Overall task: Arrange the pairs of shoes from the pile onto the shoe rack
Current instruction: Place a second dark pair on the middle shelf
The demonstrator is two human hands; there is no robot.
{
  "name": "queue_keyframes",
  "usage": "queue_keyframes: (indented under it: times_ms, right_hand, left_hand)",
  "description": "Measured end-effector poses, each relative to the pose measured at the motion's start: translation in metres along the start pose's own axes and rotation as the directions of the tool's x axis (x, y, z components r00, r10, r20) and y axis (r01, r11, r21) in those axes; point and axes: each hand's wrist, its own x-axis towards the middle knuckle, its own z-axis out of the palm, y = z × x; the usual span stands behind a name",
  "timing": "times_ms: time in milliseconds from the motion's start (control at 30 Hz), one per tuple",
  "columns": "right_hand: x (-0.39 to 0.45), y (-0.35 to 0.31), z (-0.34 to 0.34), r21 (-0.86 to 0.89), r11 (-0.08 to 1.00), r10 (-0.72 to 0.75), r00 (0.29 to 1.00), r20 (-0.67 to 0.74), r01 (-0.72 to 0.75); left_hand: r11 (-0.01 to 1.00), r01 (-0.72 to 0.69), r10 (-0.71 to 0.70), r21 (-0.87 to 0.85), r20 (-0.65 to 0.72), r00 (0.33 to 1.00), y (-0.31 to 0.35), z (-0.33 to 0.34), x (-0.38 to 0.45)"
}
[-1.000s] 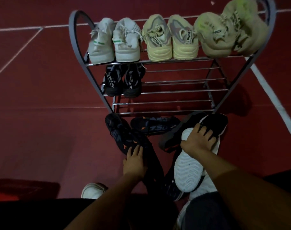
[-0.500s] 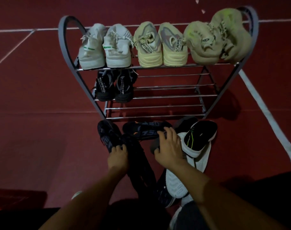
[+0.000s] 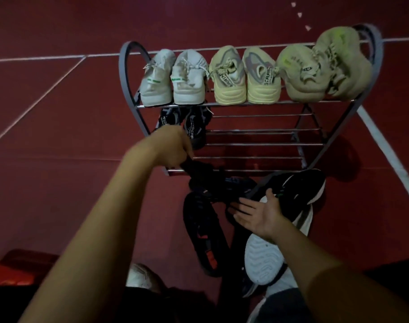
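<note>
Biggest thing in view is the grey metal shoe rack with curved side frames and chrome bars [image 3: 252, 102]. Its top shelf is already full with 3 pale pairs, and 1 black pair with white lettering [image 3: 194, 129] sits at the left end of the shelf below, so everything to the right of that pair is free bar space. That's where I'd aim the next pair, heels toward the front like the rest, pushed up just beside the black ones.

The pile of dark sneakers on the red floor [image 3: 222, 220] sits right at the foot of the rack, pretty tangled. A white-soled black shoe [image 3: 261, 259] lies sole-up near the bottom.

Tip for this step: lift clear of the pile so laces don't drag the neighbours, and find its mate before shelving.

The left hand [image 3: 173, 148] is raised in front of the lower shelves, fingers closed around the top of a black sneaker with orange marks [image 3: 199, 176] that hangs down from it. The right hand [image 3: 257, 215] is lower, palm up and fingers spread loose, touching a black shoe in the pile but not gripping anything.
</note>
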Motion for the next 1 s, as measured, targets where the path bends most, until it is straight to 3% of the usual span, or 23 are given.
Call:
queue_keyframes:
  times_ms: [33, 100, 167, 200, 300, 400, 467, 533, 567, 667, 733, 833, 900, 1000]
  right_hand:
    - [-0.004, 0.001, -0.003, 0.015, 0.999, 0.045, 0.997, 0.056, -0.046]
    - [-0.013, 0.005, -0.01, -0.008, 0.991, 0.134, 0.982, 0.134, -0.135]
    - [-0.022, 0.009, -0.013, -0.026, 0.984, 0.176, 0.962, 0.209, -0.175]
    - [-0.025, 0.009, -0.013, -0.03, 0.987, 0.163, 0.962, 0.218, -0.16]
    - [-0.028, 0.007, -0.011, 0.001, 0.997, 0.073, 0.975, 0.21, -0.075]
    - [-0.026, 0.001, -0.014, -0.027, 0.999, 0.052, 0.967, 0.248, -0.047]
    - [-0.027, 0.002, -0.011, -0.284, 0.957, 0.134, 0.963, 0.233, -0.065]
    - [-0.024, 0.014, -0.005, -0.593, 0.802, 0.181, 0.975, 0.127, -0.072]
    - [-0.022, 0.022, -0.004, -0.666, 0.743, 0.147, 0.987, 0.068, -0.065]
    - [-0.01, 0.041, -0.013, -0.66, 0.751, 0.024, 0.997, 0.068, 0.027]
    - [-0.008, 0.043, -0.016, -0.655, 0.754, 0.001, 0.997, 0.077, 0.05]
    - [-0.001, 0.043, -0.011, -0.652, 0.75, -0.089, 0.994, 0.066, 0.111]
    - [0.002, 0.045, -0.004, -0.689, 0.71, -0.157, 0.986, 0.052, 0.149]
    - [0.013, 0.047, -0.001, -0.675, 0.727, -0.115, 0.991, 0.064, 0.128]
  left_hand:
    - [0.979, -0.09, 0.092, -0.184, 0.007, 0.996, -0.003, -0.007, -0.004]
    - [0.774, -0.291, 0.248, -0.563, -0.153, 0.957, -0.002, -0.007, -0.007]
    - [0.583, -0.4, 0.249, -0.707, -0.313, 0.916, -0.002, 0.012, 0.005]
    - [0.548, -0.428, 0.233, -0.718, -0.36, 0.903, -0.002, 0.024, 0.012]
    - [0.514, -0.465, 0.132, -0.72, -0.469, 0.873, -0.008, 0.053, 0.03]
    - [0.429, -0.412, -0.207, -0.804, -0.531, 0.822, -0.014, 0.077, 0.046]
    - [0.395, -0.28, -0.461, -0.875, -0.452, 0.763, -0.011, 0.097, 0.057]
    - [0.302, -0.068, -0.63, -0.951, -0.253, 0.735, -0.005, 0.119, 0.061]
    - [0.237, 0.035, -0.667, -0.971, -0.136, 0.732, -0.005, 0.131, 0.063]
    - [-0.051, 0.2, -0.605, -0.978, 0.19, 0.773, -0.01, 0.162, 0.069]
    - [-0.176, 0.263, -0.437, -0.949, 0.315, 0.842, 0.0, 0.175, 0.067]
    - [-0.119, 0.236, -0.276, -0.965, 0.26, 0.925, 0.022, 0.209, 0.055]
    - [-0.089, 0.236, -0.304, -0.968, 0.252, 0.919, 0.022, 0.227, 0.049]
    - [-0.147, 0.243, -0.331, -0.959, 0.279, 0.901, 0.008, 0.237, 0.047]
